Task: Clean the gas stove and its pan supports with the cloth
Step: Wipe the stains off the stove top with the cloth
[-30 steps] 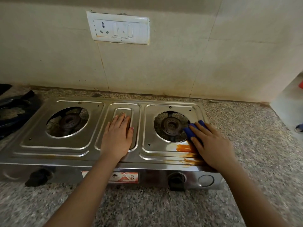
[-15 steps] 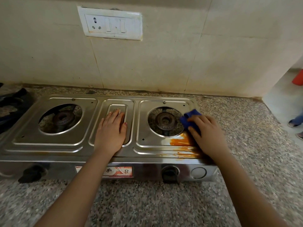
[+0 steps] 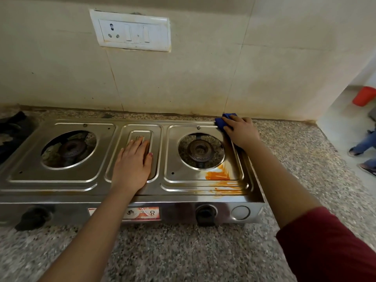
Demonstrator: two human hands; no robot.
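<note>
Right hand point(image 3: 242, 132) presses cloth point(image 3: 221, 122) onto stove's point(image 3: 61, 180) far corner.

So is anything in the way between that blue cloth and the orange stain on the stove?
Nothing visible. The right hand presses the blue cloth at the stove's far right corner. The orange stain lies near the front, and only bare steel beside the right burner separates them.

Beige tiled wall point(image 3: 203, 78) carried white switchboard point(image 3: 130, 30) far left; speckled granite counter point(image 3: 183, 251) ran near; pale floor point(image 3: 335, 129), red obj. point(image 3: 364, 96) lay right.
</note>
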